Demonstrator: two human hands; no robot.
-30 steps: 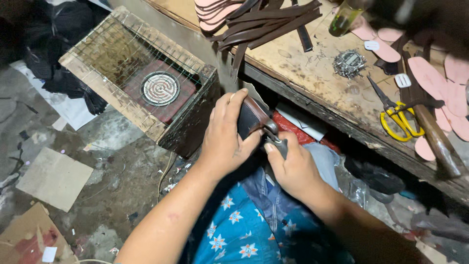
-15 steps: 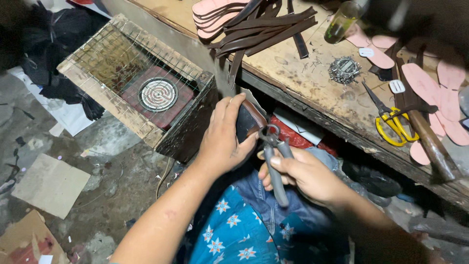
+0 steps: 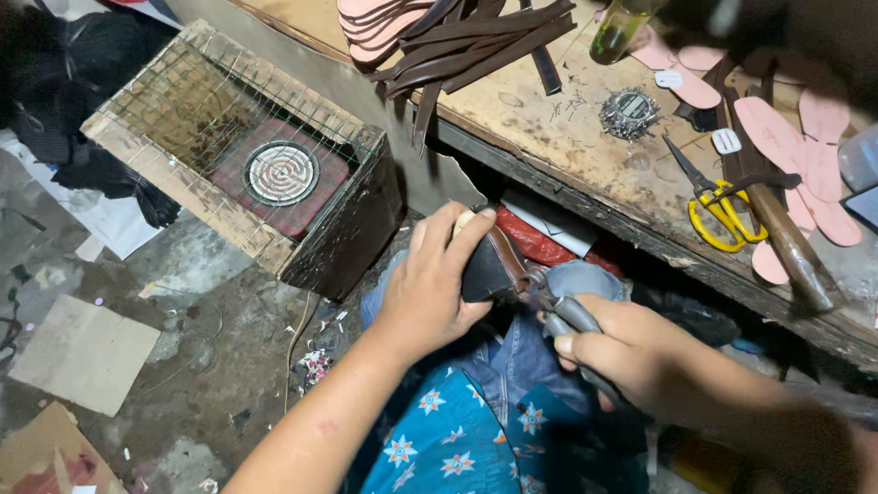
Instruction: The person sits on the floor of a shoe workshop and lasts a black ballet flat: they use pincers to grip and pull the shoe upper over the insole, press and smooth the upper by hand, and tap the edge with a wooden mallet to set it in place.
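Observation:
My left hand (image 3: pixel 428 291) grips a dark brown leather shoe part (image 3: pixel 491 266) over my lap. My right hand (image 3: pixel 631 361) is closed on the grey handles of metal pliers (image 3: pixel 558 316), whose jaws bite the edge of the leather piece. Both hands sit just in front of the wooden workbench (image 3: pixel 567 146), above my blue jeans and blue flower-print cloth (image 3: pixel 457 439).
A wire-covered wooden box with a round electric coil heater (image 3: pixel 282 172) stands to the left. On the bench lie dark leather straps (image 3: pixel 476 41), pink insoles (image 3: pixel 805 146), yellow-handled scissors (image 3: pixel 718 206), a hammer handle (image 3: pixel 791 252), a tack pile (image 3: pixel 629 112) and a bottle (image 3: pixel 617 32). Cardboard scraps litter the floor.
My right hand has shifted right and lower along the pliers' handles, pulling away from the left hand. The left hand still holds the leather piece.

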